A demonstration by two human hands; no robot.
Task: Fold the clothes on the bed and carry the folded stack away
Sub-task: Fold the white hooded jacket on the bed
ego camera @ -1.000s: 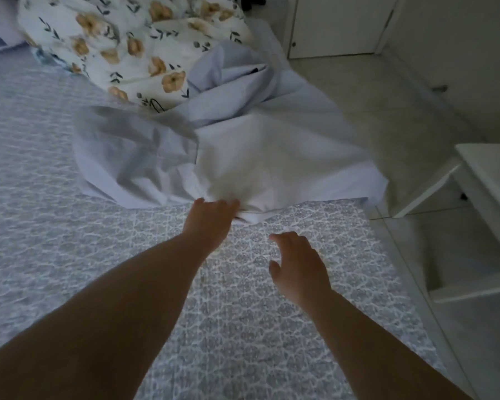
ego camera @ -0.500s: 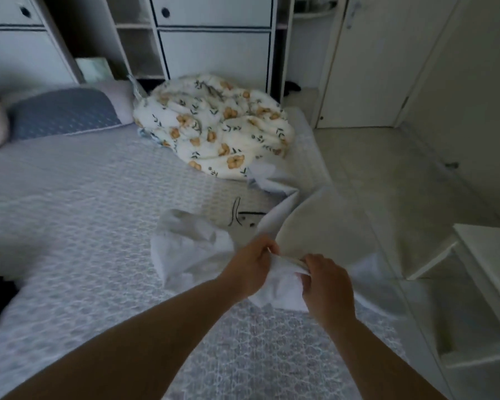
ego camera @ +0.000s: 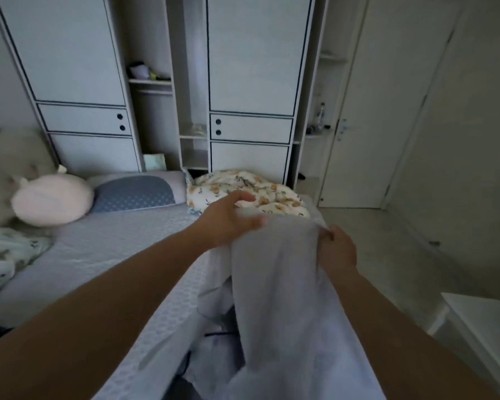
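Pale lilac-grey cloth, a garment (ego camera: pixel 274 284), hangs lifted above the bed (ego camera: pixel 98 249), its top edge stretched between both hands and its length falling toward the camera. The right hand (ego camera: pixel 337 248) pinches the cloth's upper right corner, fingers curled round the fabric. The left hand (ego camera: pixel 228 220) is at the upper left edge with fingers spread and fairly straight; the thumb side meets the cloth, but whether it actually grips there I cannot tell. Behind the hands a floral blanket (ego camera: pixel 251 192) lies bunched at the far end of the bed, beside a grey-blue pillow (ego camera: pixel 136 193) and a pink cushion (ego camera: pixel 52 199). White wardrobes (ego camera: pixel 251 67) stand beyond, with a closed door (ego camera: pixel 387 111) to the right.
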